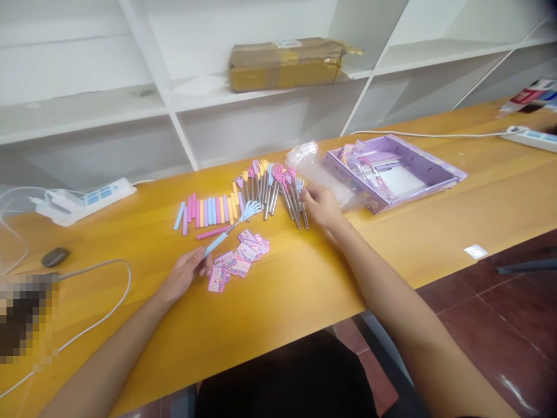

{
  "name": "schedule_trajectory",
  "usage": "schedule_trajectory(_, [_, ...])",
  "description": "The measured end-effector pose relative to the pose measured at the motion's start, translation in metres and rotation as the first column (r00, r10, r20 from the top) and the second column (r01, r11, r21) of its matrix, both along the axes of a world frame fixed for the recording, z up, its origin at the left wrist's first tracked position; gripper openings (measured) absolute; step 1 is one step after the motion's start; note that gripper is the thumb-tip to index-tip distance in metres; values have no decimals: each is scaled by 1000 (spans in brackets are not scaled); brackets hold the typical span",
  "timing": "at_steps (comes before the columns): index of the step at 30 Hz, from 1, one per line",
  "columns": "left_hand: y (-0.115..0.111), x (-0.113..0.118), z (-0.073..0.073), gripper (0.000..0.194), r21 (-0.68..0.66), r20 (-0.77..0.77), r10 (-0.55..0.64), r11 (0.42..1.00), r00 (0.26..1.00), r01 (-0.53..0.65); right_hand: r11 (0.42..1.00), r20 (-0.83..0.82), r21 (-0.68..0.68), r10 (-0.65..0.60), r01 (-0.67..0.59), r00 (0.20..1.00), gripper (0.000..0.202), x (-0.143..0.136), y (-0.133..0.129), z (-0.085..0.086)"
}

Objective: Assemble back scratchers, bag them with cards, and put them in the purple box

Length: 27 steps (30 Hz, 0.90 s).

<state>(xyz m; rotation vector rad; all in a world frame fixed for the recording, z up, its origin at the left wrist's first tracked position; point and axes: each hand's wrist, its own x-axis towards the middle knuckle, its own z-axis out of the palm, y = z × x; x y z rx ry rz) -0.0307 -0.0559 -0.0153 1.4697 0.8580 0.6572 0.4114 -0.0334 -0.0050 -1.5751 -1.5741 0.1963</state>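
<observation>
My left hand [188, 269] is closed round the blue handle of a small back scratcher [216, 244], whose light blue claw points up and to the right. My right hand [319, 204] is at the right edge of a pile of metal rods with coloured claw heads [277, 174]; its fingertips are bent near a blue claw, and whether they grip it is unclear. Left of the pile lies a row of pastel handle tubes [212, 211], with a pink tube [213, 232] in front. Several pink printed cards [246, 252] lie spread between my hands.
Clear plastic bags [311, 159] lie beside a purple box [452, 172] at the right. A power strip [93, 197], a black object [55, 256] and white cables are at the left. A taped parcel [287, 64] sits on the shelf. A small card [476, 251] lies near the front edge.
</observation>
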Motion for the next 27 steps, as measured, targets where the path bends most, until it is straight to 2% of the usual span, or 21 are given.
schedule_trajectory(3, [0, 0, 0, 52, -16, -2, 15, 1000, 1000, -15, 998, 67, -29, -53, 55, 996, 35, 3, 0, 2])
schedule_trajectory(5, [1, 1, 0, 51, -30, 12, 11, 999, 1000, -11, 988, 102, -27, -151, 155, 983, 27, 8, 1, 3])
schedule_trajectory(7, [1, 1, 0, 51, -39, 22, -2, 999, 1000, 2, 950, 190, -16, -302, 310, 934, 22, 15, 1, 3])
schedule_trajectory(10, [2, 1, 0, 49, -44, 36, -17, 999, 999, 19, 887, 354, 20, -438, 461, 826, 34, 27, 2, 0])
schedule_trajectory(13, [2, 0, -1, 45, -43, 46, -20, 999, 999, 23, 887, 423, -52, -397, 460, 815, 46, 33, 1, -2])
schedule_trajectory(15, [2, 0, -1, 42, -47, 46, -23, 999, 999, 26, 883, 455, -189, -308, 429, 835, 49, 32, -3, -2])
schedule_trajectory(18, [3, -1, -2, 39, -48, 40, -30, 998, 999, 32, 843, 530, -351, -180, 407, 829, 50, 26, -8, -1])
schedule_trajectory(22, [3, -1, -3, 37, -38, 27, -37, 999, 999, 38, 839, 563, -347, -170, 419, 809, 55, 22, -11, -1])
schedule_trajectory(25, [2, 0, 0, 37, -38, 10, -44, 998, 999, 44, 832, 512, -375, -183, 410, 839, 56, 27, -8, -2])
schedule_trajectory(27, [1, 0, 2, 37, -41, 2, -47, 998, 999, 47, 823, 449, -421, -176, 381, 876, 47, 30, -5, -2])
